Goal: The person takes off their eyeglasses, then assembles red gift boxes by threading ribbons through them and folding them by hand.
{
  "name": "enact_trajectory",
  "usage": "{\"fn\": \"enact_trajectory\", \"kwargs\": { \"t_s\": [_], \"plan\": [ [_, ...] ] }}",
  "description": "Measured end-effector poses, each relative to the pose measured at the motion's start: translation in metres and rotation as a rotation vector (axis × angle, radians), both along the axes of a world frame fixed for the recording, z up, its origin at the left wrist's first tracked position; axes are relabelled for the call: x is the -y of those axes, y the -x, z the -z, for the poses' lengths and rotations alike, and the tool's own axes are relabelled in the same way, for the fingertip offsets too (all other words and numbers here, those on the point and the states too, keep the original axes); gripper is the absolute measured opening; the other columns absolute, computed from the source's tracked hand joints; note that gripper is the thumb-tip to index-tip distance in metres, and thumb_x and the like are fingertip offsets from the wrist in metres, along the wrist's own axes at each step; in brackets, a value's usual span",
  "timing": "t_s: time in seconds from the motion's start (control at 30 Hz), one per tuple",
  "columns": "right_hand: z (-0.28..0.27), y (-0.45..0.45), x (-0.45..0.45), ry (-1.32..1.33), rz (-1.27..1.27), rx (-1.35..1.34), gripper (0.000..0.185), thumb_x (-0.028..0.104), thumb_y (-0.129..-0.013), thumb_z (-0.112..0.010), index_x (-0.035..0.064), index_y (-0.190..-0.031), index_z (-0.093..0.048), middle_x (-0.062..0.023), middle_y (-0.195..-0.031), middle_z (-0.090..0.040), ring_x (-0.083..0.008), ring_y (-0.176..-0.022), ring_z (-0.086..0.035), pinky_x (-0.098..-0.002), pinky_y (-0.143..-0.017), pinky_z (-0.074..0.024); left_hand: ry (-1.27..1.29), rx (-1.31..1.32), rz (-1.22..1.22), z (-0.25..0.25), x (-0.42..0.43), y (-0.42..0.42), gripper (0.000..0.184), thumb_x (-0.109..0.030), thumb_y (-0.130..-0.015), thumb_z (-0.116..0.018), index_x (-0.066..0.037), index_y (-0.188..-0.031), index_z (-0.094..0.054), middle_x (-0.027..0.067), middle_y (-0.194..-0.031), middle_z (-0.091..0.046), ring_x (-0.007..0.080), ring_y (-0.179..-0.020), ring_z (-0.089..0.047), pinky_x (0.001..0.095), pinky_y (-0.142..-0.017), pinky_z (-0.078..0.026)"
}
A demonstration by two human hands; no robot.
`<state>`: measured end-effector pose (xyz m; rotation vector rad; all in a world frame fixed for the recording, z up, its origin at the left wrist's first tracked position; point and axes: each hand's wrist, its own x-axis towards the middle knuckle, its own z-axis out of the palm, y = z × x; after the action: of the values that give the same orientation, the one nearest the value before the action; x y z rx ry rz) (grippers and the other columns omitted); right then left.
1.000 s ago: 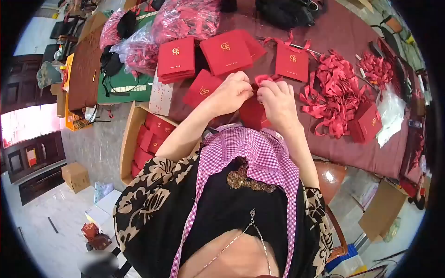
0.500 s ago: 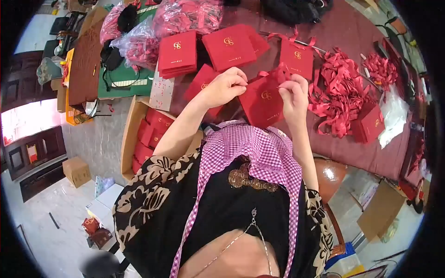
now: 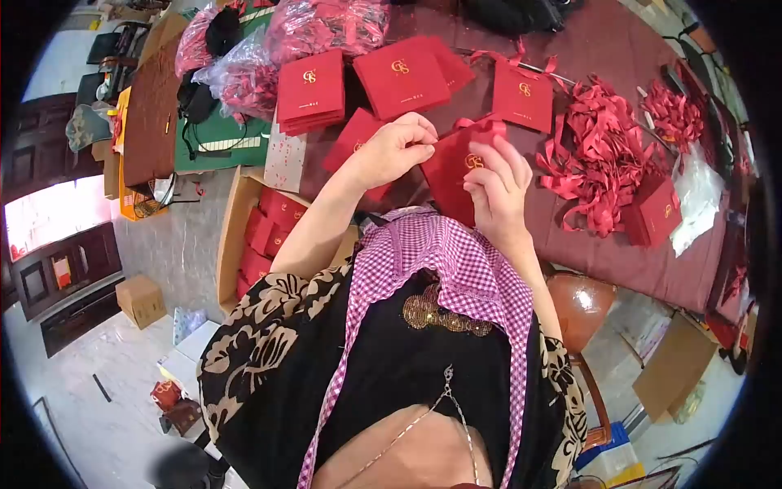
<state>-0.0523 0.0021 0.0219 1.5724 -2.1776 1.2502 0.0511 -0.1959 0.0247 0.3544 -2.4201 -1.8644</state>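
Note:
My left hand (image 3: pixel 393 153) is closed in a pinch at the upper left corner of a red bag (image 3: pixel 444 175) with a gold logo. In front of the bag's right side is my right hand (image 3: pixel 503 183), its fingers bent and apart. A red ribbon (image 3: pixel 489 125) shows at the bag's top edge, behind the right fingertips. Partly behind my left hand lies another red bag (image 3: pixel 346 140). Farther back are a stack of red bags (image 3: pixel 310 88) and a wider pile (image 3: pixel 401 77). One more bag with a ribbon (image 3: pixel 522 98) lies to the right.
A heap of red ribbons (image 3: pixel 599 155) covers the right of the tablecloth (image 3: pixel 607 265), beside a standing red bag (image 3: pixel 654 212) and clear plastic (image 3: pixel 698 200). Plastic-wrapped bundles (image 3: pixel 330 31) lie at the back. An open carton (image 3: pixel 230 244) of red bags stands at the lower left.
The bag between my hands first came into fuller view as my hands moved apart. Since then my right hand has shifted slightly left and down, across the bag's front. My left hand stays at the corner.

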Motion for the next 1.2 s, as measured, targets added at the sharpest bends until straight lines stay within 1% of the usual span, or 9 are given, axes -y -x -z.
{"fn": "enact_trajectory", "kwargs": {
  "t_s": [0.03,0.07,0.2,0.43,0.5,0.63,0.73,0.8,1.2],
  "plan": [
    [0.005,0.003,0.0,-0.016,-0.033,0.003,0.02,0.006,-0.066,-0.07,0.0101,-0.082,-0.059,-0.0038,-0.104,-0.064,-0.0265,-0.113,-0.053,-0.0415,-0.097,-0.0345,0.0,0.001,0.001,-0.002,-0.001,0.0,0.012,-0.005,-0.082,-0.06,0.005,-0.088,-0.062,0.0077,-0.1,-0.057,0.0155,-0.09,-0.055,0.0266,-0.079,-0.044],
    [0.01,0.003,0.0,-0.014,-0.033,0.005,0.022,0.004,-0.068,-0.069,0.0095,-0.086,-0.058,-0.0035,-0.092,-0.063,-0.0244,-0.101,-0.058,-0.0406,-0.093,-0.0362,0.0,-0.002,-0.009,-0.003,-0.002,0.0,0.012,-0.005,-0.082,-0.06,0.005,-0.088,-0.062,0.0076,-0.1,-0.057,0.0154,-0.09,-0.055,0.0268,-0.078,-0.044],
    [0.018,-0.004,0.001,0.023,0.02,0.167,0.021,0.001,-0.07,-0.067,0.0073,-0.088,-0.058,-0.006,-0.086,-0.059,-0.0259,-0.09,-0.057,-0.0385,-0.085,-0.0383,-0.022,-0.01,-0.021,-0.008,-0.005,0.0,0.012,-0.005,-0.082,-0.061,0.005,-0.089,-0.062,0.0076,-0.1,-0.057,0.0159,-0.091,-0.055,0.027,-0.079,-0.044],
    [0.016,-0.006,0.005,-0.014,0.084,0.122,0.024,0.0,-0.07,-0.067,0.0073,-0.091,-0.059,-0.0071,-0.089,-0.059,-0.0262,-0.094,-0.056,-0.0383,-0.086,-0.038,-0.013,0.008,-0.013,-0.012,-0.007,0.002,0.014,-0.005,-0.082,-0.061,0.005,-0.091,-0.063,0.008,-0.101,-0.057,0.016,-0.091,-0.056,0.027,-0.08,-0.044],
    [0.018,-0.005,0.005,-0.003,0.1,0.115,0.023,0.002,-0.069,-0.069,0.0078,-0.089,-0.06,-0.0064,-0.088,-0.06,-0.0257,-0.094,-0.056,-0.0383,-0.086,-0.0379,-0.049,0.039,0.008,-0.013,-0.007,0.002,0.011,0.0,-0.084,-0.059,0.005,-0.094,-0.061,0.0034,-0.106,-0.054,0.0102,-0.094,-0.051,0.0237,-0.081,-0.042],
    [0.014,-0.004,0.009,0.002,0.121,0.109,0.021,0.005,-0.069,-0.071,0.0087,-0.087,-0.061,-0.0051,-0.087,-0.06,-0.0246,-0.093,-0.056,-0.0378,-0.085,-0.0379,-0.008,0.0,0.023,-0.007,-0.006,0.003,0.011,0.0,-0.083,-0.059,0.005,-0.094,-0.061,0.0039,-0.106,-0.054,0.0107,-0.095,-0.051,0.0241,-0.081,-0.042],
    [0.012,-0.004,0.013,0.022,0.123,0.087,0.019,0.007,-0.069,-0.071,0.0091,-0.086,-0.061,-0.0038,-0.085,-0.06,-0.0235,-0.091,-0.057,-0.0371,-0.084,-0.0378,0.034,-0.028,0.027,-0.008,-0.008,0.002,0.012,0.0,-0.083,-0.059,0.005,-0.094,-0.061,0.0045,-0.105,-0.055,0.0114,-0.095,-0.052,0.0245,-0.082,-0.042],
    [0.012,-0.004,0.014,0.039,0.125,0.079,0.017,0.008,-0.071,-0.071,0.0091,-0.085,-0.061,-0.0035,-0.083,-0.06,-0.023,-0.09,-0.057,-0.0367,-0.083,-0.0377,0.031,-0.071,-0.01,-0.007,-0.011,0.003,0.013,-0.004,-0.082,-0.061,0.005,-0.09,-0.062,0.0098,-0.099,-0.058,0.0195,-0.093,-0.057,0.0291,-0.08,-0.045],
    [0.012,-0.006,0.017,0.034,0.126,0.058,0.017,0.007,-0.072,-0.07,0.0086,-0.084,-0.059,-0.0038,-0.081,-0.059,-0.0229,-0.086,-0.057,-0.0372,-0.081,-0.038,0.092,-0.089,0.001,-0.014,-0.017,0.001,0.011,-0.003,-0.081,-0.061,0.005,-0.088,-0.06,0.0109,-0.098,-0.055,0.0214,-0.092,-0.056,0.0301,-0.079,-0.045]
  ]
}}
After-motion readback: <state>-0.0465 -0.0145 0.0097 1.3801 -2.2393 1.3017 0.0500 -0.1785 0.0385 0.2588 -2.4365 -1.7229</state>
